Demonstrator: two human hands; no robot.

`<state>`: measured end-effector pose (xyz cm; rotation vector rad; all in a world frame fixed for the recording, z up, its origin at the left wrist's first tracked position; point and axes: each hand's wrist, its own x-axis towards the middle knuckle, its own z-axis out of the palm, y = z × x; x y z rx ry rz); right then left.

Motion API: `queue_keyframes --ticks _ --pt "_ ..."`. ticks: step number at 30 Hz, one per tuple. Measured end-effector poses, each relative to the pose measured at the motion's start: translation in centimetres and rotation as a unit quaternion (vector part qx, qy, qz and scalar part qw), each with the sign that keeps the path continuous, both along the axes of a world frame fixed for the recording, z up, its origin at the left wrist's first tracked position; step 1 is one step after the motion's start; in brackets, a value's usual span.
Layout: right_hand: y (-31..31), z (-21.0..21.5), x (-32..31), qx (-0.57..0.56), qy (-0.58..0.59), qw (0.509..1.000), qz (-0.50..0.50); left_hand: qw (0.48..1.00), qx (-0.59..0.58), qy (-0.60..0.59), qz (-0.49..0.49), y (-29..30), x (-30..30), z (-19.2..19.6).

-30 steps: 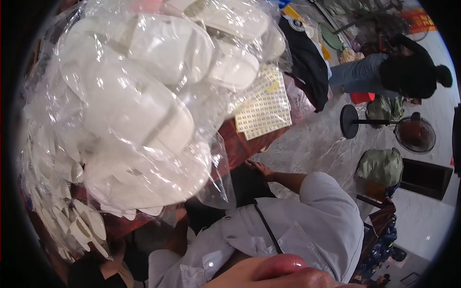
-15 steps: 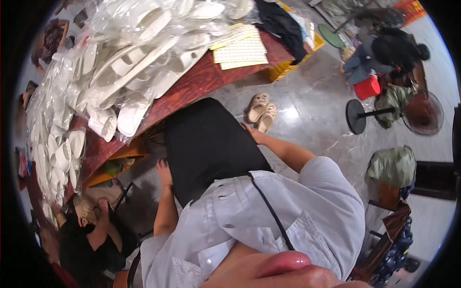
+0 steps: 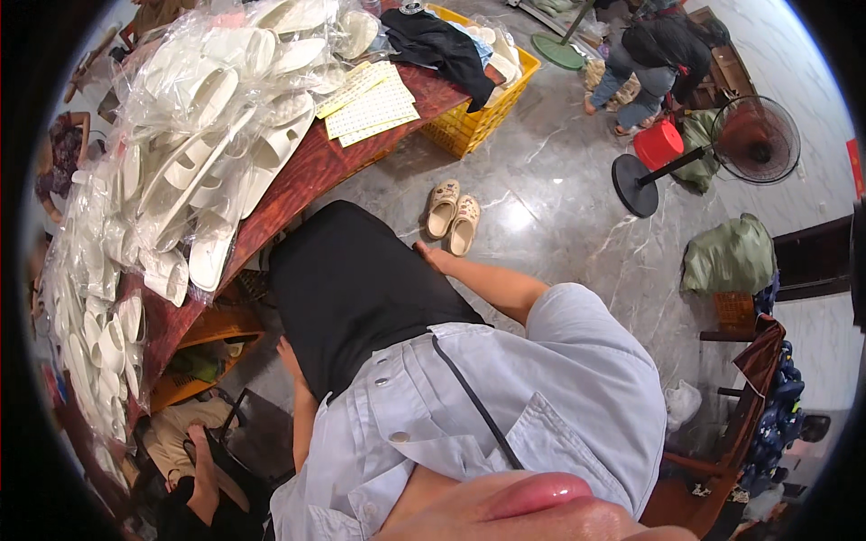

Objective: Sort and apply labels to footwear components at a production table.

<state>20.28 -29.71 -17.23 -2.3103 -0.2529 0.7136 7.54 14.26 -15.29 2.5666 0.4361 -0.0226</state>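
Note:
My left hand hangs low beside the black cloth over my lap, its fingers stretched downward and nothing seen in them. On the other side, my right hand is at the right edge of that cloth, fingers extended, partly foreshortened, with no object visible in it. A pair of beige clogs lies on the floor just beyond the right hand. Ahead and to the left, many white slippers in clear plastic bags are heaped on a reddish-brown table. Neither hand touches them.
Yellow label sheets and a dark cloth lie at the table's far end, beside a yellow crate. A standing fan, red bucket and green sack stand right. Other people work at left and far right.
The view has shifted, so the table, clogs and fan sit further left in it. My hands stay low at my sides, still empty. The person at the far right bends differently.

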Motion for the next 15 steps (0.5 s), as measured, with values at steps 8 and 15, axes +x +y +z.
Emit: queue_keyframes --ticks 8,15 --pt "0.6 5.3 0.6 -0.189 -0.044 0.976 0.101 0.951 0.146 0.062 -0.267 3.5 -1.7 2.2" --pt "0.6 14.2 -1.4 -0.253 -0.276 0.908 0.186 0.817 0.133 0.470 -0.307 -0.4 -2.2 17.2"
